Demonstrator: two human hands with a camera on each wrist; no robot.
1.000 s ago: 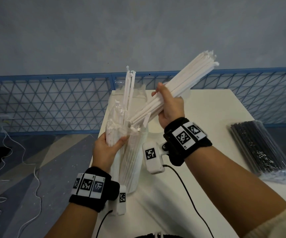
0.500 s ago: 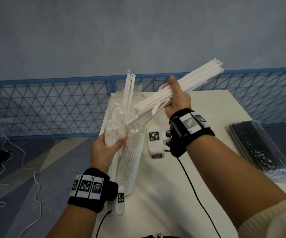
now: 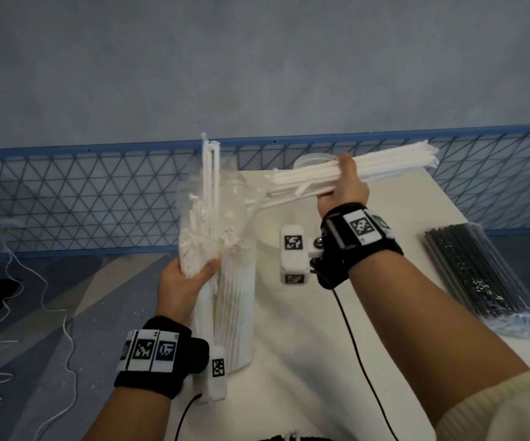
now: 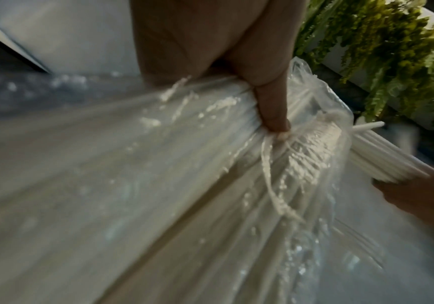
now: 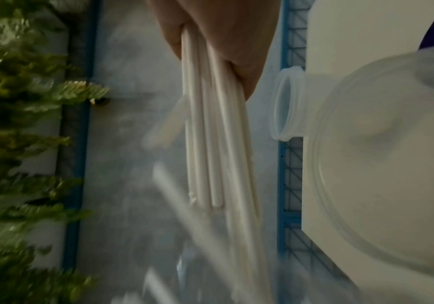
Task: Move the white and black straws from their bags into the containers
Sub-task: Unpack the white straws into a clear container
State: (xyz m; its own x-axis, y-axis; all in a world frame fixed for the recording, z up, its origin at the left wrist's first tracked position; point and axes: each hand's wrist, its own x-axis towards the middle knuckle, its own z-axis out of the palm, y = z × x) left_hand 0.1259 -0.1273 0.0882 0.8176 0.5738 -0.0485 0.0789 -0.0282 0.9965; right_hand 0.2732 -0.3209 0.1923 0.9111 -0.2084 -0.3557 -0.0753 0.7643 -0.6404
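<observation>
While both hands are raised over the table point(image 3: 289, 361), the items stand thus:
Landmark: clear bag of white straws point(image 3: 225, 291), upright at the table's left edge.
Left hand point(image 3: 182, 281): fingers and thumb curled round the bag's upper part, gripping it through the plastic; a few straws stick up well above its mouth.
Right hand point(image 3: 344, 186): closed round a bundle of white straws point(image 3: 320, 178), held nearly level, up and to the right of the bag, clear of its mouth.
Near container point(image 3: 270, 240): translucent tub just right of the bag, below the bundle.
Far container point(image 3: 311, 161): behind the bundle.
Bag of black straws point(image 3: 473, 268): flat, far right of the bag, untouched.
</observation>
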